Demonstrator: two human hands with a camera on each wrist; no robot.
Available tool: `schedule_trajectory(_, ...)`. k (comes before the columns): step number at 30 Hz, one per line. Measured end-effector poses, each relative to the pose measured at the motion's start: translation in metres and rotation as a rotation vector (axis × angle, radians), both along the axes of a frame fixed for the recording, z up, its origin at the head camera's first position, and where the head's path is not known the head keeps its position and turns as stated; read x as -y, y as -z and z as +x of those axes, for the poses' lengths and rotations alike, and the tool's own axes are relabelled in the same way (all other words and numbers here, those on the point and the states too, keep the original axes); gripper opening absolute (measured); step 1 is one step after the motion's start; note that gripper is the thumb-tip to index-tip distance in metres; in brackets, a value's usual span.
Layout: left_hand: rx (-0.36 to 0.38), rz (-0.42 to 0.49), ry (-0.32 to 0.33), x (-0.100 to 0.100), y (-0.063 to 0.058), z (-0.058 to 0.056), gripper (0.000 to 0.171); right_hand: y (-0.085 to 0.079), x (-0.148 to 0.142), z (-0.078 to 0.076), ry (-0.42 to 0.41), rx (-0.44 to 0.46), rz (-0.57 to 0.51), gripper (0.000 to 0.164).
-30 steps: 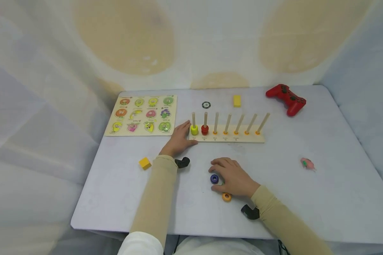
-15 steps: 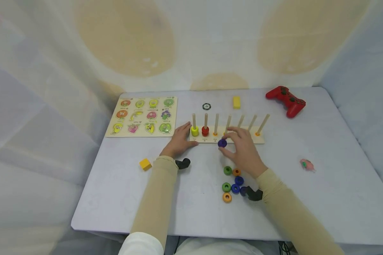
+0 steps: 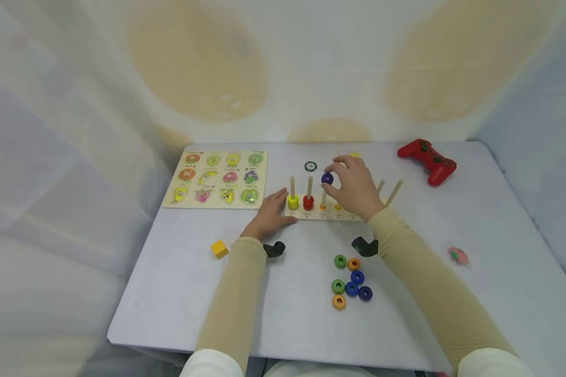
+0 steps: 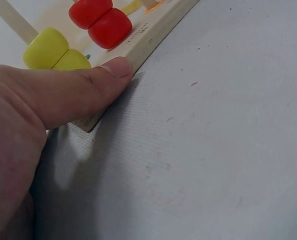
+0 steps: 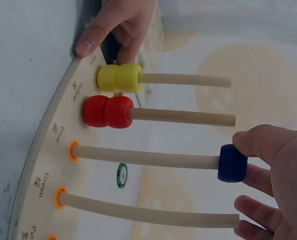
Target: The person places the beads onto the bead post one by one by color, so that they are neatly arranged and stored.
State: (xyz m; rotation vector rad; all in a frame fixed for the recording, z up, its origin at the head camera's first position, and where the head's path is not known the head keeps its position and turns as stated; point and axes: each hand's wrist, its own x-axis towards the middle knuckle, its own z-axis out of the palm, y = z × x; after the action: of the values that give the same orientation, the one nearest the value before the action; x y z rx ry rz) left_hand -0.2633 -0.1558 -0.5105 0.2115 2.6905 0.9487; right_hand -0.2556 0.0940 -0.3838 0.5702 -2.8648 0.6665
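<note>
My right hand [image 3: 357,187] pinches a dark blue bead [image 5: 233,163] between thumb and fingers at the top of the third peg [image 5: 148,156] of a wooden peg board [image 3: 313,216]. In the right wrist view the bead sits right at the peg's tip. My left hand [image 3: 270,213] grips the board's left end, its thumb [image 4: 96,90] along the front edge and its other fingers behind. Yellow beads [image 5: 119,78] are stacked on the first peg, red beads [image 5: 107,111] on the second. In the head view my right hand hides some of the pegs on the right.
Several green, orange and blue beads [image 3: 351,289] lie in front of the board. A fruit puzzle board [image 3: 217,179] is at the back left, a yellow block [image 3: 219,249] nearer. A red game controller [image 3: 427,161], a pink toy [image 3: 459,256] and a round token [image 3: 311,166] also lie around.
My right hand has picked the dark blue bead from the loose ones and carried it forward and up to the third peg. The left hand stays on the board's end.
</note>
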Motion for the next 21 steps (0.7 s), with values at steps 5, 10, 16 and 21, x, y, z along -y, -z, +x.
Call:
schedule_trajectory(5, -0.001, -0.004, 0.005, 0.0, -0.001, 0.001, 0.092, 0.001, -0.001, 0.004, 0.017, -0.012, -0.013, 0.045)
schedule_trajectory(10, 0.006, -0.013, -0.001, -0.001, -0.003, 0.003, 0.093, -0.003, -0.009, 0.011, 0.026, -0.034, -0.061, 0.039)
schedule_trajectory(16, 0.014, -0.013, -0.007, -0.002, -0.006, 0.003, 0.093, -0.003, -0.026, 0.026, 0.017, -0.062, -0.137, 0.032)
schedule_trajectory(21, 0.015, -0.011, -0.006, -0.002, -0.006, 0.002, 0.094, 0.016, -0.047, 0.056, -0.04, -0.074, -0.146, 0.025)
